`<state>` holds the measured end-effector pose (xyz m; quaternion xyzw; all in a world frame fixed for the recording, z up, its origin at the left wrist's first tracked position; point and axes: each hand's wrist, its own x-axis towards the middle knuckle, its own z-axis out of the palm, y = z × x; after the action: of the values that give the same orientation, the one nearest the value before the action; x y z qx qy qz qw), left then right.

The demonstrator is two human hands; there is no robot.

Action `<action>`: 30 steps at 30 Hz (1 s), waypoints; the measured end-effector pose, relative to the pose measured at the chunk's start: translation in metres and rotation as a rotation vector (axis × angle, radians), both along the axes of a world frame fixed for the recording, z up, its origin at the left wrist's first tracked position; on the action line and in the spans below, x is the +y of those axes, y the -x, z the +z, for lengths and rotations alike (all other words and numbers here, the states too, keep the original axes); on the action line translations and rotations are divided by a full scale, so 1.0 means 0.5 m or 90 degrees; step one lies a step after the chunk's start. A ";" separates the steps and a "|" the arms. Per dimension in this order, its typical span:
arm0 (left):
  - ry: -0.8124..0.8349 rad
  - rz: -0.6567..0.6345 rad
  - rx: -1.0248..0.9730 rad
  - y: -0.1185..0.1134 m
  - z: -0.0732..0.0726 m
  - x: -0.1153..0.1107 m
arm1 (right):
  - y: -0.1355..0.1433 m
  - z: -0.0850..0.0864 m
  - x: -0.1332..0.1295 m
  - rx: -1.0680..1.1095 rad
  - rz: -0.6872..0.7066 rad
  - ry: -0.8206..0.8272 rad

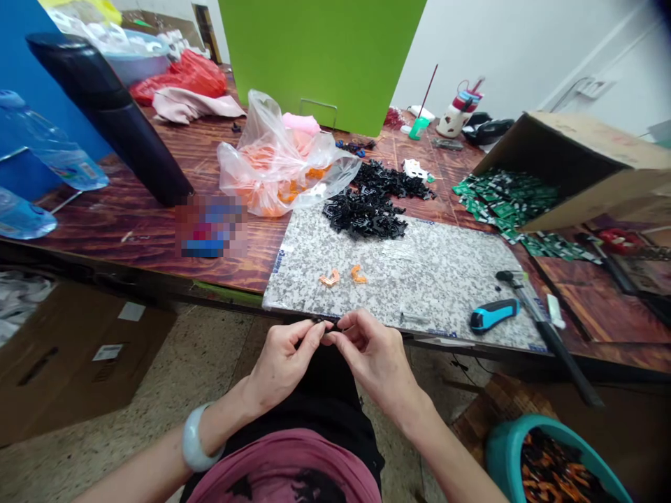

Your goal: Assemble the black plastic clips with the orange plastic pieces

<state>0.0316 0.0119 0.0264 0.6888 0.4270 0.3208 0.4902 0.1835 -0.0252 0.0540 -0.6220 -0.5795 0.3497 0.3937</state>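
Note:
My left hand (283, 360) and my right hand (378, 360) meet just off the front edge of the speckled board (440, 265). Both are pinched on a small black plastic piece (335, 327), mostly covered by the fingertips. On the board ahead of them lie two small orange curved pieces (358, 274), side by side. Farther back is a heap of black plastic pieces (364, 213). A clear plastic bag (251, 185) with orange pieces in it stands left of the heap.
Right of my hands lie a blue-and-black handled tool (494, 316) and a long dark-handled tool (558, 349) overhanging the edge. A cardboard box (592, 154) spills green circuit boards (503, 202). A teal bucket (506, 454) stands low right; a dark bottle (118, 126) rises left.

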 end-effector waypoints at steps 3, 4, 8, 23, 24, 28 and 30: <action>-0.022 -0.039 0.026 0.007 -0.001 -0.003 | -0.008 -0.003 0.002 -0.004 0.029 0.032; -0.028 -0.050 0.034 0.009 -0.001 -0.004 | -0.009 -0.004 0.002 -0.009 0.037 0.038; -0.042 -0.105 0.062 0.016 0.004 -0.002 | -0.012 -0.003 0.001 -0.047 0.076 0.058; 0.200 -0.221 -0.004 0.041 0.023 0.005 | -0.051 -0.017 0.010 -0.272 0.275 -0.141; 0.231 -0.205 -0.032 0.042 0.018 0.005 | -0.051 -0.026 0.008 -0.253 0.246 -0.162; 0.267 -0.156 -0.063 0.043 0.001 0.005 | -0.046 -0.052 -0.006 -0.137 0.142 -0.145; 0.260 -0.147 -0.057 0.043 -0.001 0.006 | -0.043 -0.055 -0.013 -0.087 0.118 -0.118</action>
<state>0.0101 0.0150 0.0259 0.6043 0.3793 0.2001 0.6715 0.2051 -0.0315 0.0263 -0.5493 -0.6896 0.2860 0.3752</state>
